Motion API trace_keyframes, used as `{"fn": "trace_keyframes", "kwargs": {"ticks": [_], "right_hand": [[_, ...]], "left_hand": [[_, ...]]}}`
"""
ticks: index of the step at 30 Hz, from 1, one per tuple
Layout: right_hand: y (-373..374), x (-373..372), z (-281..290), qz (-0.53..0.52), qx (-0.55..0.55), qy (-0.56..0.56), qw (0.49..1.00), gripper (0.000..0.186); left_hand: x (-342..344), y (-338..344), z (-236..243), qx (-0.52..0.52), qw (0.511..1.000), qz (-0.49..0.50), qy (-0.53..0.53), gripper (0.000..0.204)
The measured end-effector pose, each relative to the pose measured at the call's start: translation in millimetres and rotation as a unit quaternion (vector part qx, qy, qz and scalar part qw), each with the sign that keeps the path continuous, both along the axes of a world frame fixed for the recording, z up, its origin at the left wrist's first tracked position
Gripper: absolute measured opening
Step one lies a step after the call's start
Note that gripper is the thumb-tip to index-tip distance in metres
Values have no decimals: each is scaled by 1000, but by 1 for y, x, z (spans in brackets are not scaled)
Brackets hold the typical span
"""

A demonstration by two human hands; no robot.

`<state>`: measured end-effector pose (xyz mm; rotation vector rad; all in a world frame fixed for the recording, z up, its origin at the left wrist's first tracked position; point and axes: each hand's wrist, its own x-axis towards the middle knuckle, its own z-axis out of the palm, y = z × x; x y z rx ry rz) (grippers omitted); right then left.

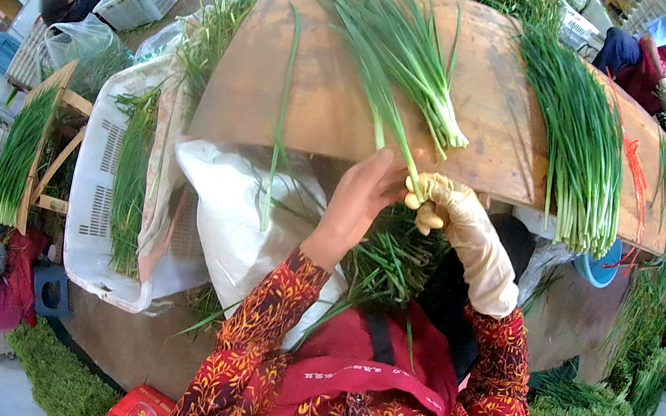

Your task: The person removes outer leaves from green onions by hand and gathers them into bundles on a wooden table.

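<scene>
On the wooden board (260, 66) in front of me lies a small loose bunch of green chives (413, 60), white stem ends toward me. A few chive stalks (388, 121) run down from it to my hands. My right hand (459, 211), in a cream glove, pinches the pale end of a stalk. Bare and slightly blurred, my left hand (356, 199) is closed around the stalks just beside it; its fingertips are partly hidden. One single chive (283, 113) hangs over the board's near edge at left.
A thick chive bundle (574, 146) lies at the board's right, beside red ties (635, 173). A white crate (98, 179) and white sack (221, 199) stand left. A blue basin (598, 266) sits under the board. Chive trimmings (394, 261) lie below my hands. Other people work around.
</scene>
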<state>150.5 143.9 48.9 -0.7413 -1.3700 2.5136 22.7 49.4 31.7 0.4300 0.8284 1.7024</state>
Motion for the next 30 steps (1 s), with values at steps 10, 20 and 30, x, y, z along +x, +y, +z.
{"fn": "trace_keyframes", "kwargs": {"ticks": [10,20,30], "right_hand": [[-25,-7,-12,-127,170,-45,976,21],[-46,1,-1,-163,167,23,972,17],[-69,42,4,-161,165,136,964,15]], "left_hand": [[9,0,-14,-101,983,38,147,23],[-1,-20,-12,-70,992,87,66,25],[-13,-30,14,2,992,129,1,23]]}}
